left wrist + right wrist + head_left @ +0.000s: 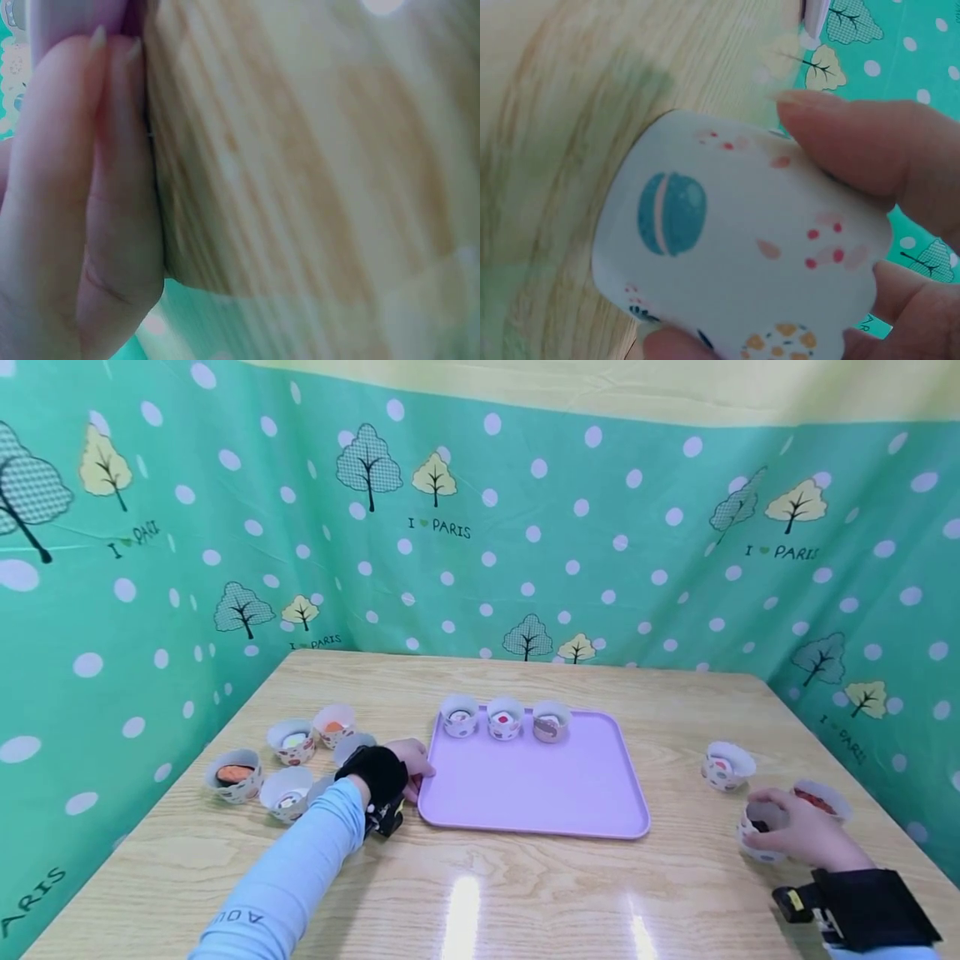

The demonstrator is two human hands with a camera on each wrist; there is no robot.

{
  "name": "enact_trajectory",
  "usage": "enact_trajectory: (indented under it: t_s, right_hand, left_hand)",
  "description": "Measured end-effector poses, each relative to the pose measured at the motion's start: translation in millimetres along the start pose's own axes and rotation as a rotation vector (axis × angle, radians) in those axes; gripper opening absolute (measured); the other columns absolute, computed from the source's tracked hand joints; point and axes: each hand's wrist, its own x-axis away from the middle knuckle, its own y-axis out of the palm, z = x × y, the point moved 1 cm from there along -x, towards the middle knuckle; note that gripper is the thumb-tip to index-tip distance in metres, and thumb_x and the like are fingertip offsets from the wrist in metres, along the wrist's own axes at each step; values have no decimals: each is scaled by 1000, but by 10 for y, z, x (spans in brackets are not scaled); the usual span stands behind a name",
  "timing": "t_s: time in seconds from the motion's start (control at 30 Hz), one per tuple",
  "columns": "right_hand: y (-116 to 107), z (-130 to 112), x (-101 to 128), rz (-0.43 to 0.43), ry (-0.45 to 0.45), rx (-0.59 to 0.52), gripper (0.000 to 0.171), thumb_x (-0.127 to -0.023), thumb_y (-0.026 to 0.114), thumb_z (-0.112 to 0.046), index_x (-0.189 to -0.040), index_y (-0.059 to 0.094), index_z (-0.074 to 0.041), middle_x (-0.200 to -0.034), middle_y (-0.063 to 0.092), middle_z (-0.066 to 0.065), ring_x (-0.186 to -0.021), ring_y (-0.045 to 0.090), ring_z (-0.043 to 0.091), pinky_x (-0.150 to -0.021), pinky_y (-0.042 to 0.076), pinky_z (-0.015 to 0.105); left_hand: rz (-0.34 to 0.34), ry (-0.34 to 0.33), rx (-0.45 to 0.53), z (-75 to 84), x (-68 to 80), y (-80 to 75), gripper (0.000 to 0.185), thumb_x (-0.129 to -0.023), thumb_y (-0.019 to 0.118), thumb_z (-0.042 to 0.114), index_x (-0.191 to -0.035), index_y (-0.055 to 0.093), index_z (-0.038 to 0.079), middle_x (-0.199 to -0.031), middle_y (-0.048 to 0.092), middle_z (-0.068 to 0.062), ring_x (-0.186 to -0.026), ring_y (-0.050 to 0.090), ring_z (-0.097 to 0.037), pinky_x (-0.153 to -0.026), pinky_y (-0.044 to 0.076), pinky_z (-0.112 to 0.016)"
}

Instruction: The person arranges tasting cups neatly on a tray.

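Note:
My right hand (806, 831) grips a scalloped paper baking cup (735, 232) by its wall, thumb on one side and fingers on the other. A blue macaron is printed on the cup's side, and something dark shows inside it in the head view. At the left edge of the purple tray (525, 785), my left hand (410, 762) rests with straight fingers (56, 150), their tips touching the tray's side. Three paper cups, among them the middle one (505, 720), stand in a row along the tray's back rim, each with a small piece inside.
Several filled paper cups, one with an orange-topped piece (235, 774), cluster left of my left forearm, which partly hides some. Close to my right hand stand a cup with a pink-and-white piece (727, 766) and one with red contents (821, 800). A green curtain (480, 552) encloses the wooden table.

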Motion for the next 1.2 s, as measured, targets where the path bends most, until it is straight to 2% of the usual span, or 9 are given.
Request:
enact_trajectory:
  t_s: [0.1,0.3,0.4,0.53,0.67,0.93,1.07,1.2]
  right_hand:
    - [16,13,0,-13,14,-30,80,-63,69,-46,-116,39,7,-112,40,36,-84,51,33,-58,48,35]
    - [33,10,10,-25,14,-63,75,-66,68,-41,-116,38,7,-112,40,36,-79,53,27,-55,48,31]
    - [32,-4,20,-29,5,-64,73,-67,68,-39,-115,38,7,-111,40,36,-78,52,25,-55,47,30]
    - [28,-33,28,-22,-6,-49,72,-68,68,-38,-115,38,7,-111,41,36,-78,51,26,-56,45,29]
    - [32,-46,21,-13,-1,-43,72,-67,68,-39,-115,39,6,-111,42,35,-78,51,27,-57,45,30]
    - [24,-15,-3,-1,8,-33,76,-64,69,-42,-115,39,6,-111,42,35,-77,52,26,-56,46,31]
    - [-30,-54,10,51,-42,9,76,-65,68,-41,-115,39,9,-112,43,35,-86,50,36,-61,45,35]
    - [-120,-218,38,107,-129,12,71,-68,67,-36,-116,40,8,-112,43,35,-96,45,43,-67,44,43]
  left_hand:
    - [6,-12,-13,7,-16,14,6,-83,48,4,-82,44,0,-63,48,-9,-45,49,-12,-46,50,-21]
    - [-20,-43,-11,-76,-224,-7,9,-80,50,4,-83,43,0,-64,50,-11,-47,54,-16,-51,53,-27]
    - [-17,-62,-34,-82,-262,-11,9,-80,51,4,-83,44,-1,-63,50,-12,-46,54,-16,-51,53,-27]
    - [16,-97,-56,-30,-200,7,8,-81,51,4,-82,43,0,-60,49,-10,-43,51,-14,-46,51,-24]
    - [36,-96,-54,-15,-155,18,11,-82,50,5,-77,41,4,-57,48,-9,-40,48,-13,-39,47,-19]
    - [25,-69,-40,27,-58,11,11,-82,49,4,-76,41,3,-56,47,-8,-39,47,-11,-40,46,-17]
    - [0,-53,-35,64,6,0,8,-82,49,3,-78,42,1,-58,47,-8,-41,48,-12,-42,48,-18]
    - [-10,-47,-44,52,5,-1,6,-83,48,5,-82,43,1,-61,48,-8,-43,49,-11,-45,49,-19]
